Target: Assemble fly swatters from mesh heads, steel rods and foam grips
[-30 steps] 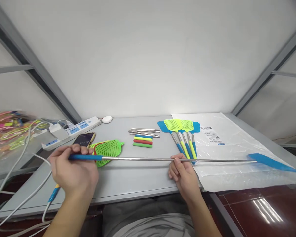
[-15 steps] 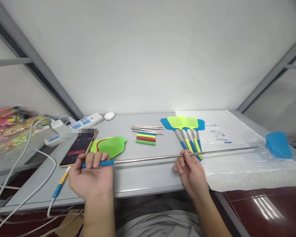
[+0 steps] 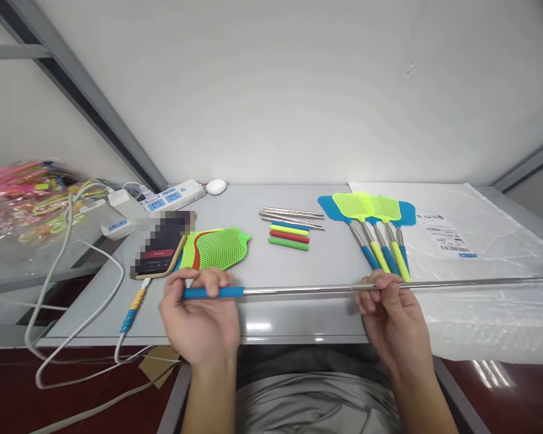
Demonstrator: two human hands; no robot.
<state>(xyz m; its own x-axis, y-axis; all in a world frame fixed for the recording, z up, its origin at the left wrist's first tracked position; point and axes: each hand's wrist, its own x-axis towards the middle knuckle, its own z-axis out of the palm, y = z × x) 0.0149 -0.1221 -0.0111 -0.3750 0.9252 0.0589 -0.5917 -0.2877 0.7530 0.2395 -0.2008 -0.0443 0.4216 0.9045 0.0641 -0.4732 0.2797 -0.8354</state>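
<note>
A telescopic fly swatter [image 3: 308,290] with a blue grip and thin metal rod lies level across both hands; its head is beyond the right edge of the view. My left hand [image 3: 203,322], palm up, holds the blue grip between thumb and fingers. Further along, my right hand [image 3: 393,319] pinches the metal rod. Behind the left hand lie loose mesh swatter heads [image 3: 221,248], green on top with red and yellow beneath. Several coloured grip sleeves [image 3: 289,238] sit beside metal rods [image 3: 294,212]. Near the right hand, several blue and yellow swatters [image 3: 366,208] lie fanned out.
A phone [image 3: 160,247] on a cable lies at the left, before a white power strip [image 3: 174,198]. White cables [image 3: 58,277] hang over the left edge. A bag of colourful items [image 3: 31,205] is far left. White plastic packaging [image 3: 502,241] with a label covers the right side.
The view has shifted, so most things appear further right, and the held swatter's blue head has left the frame. Both hands keep their hold on the grip and rod.
</note>
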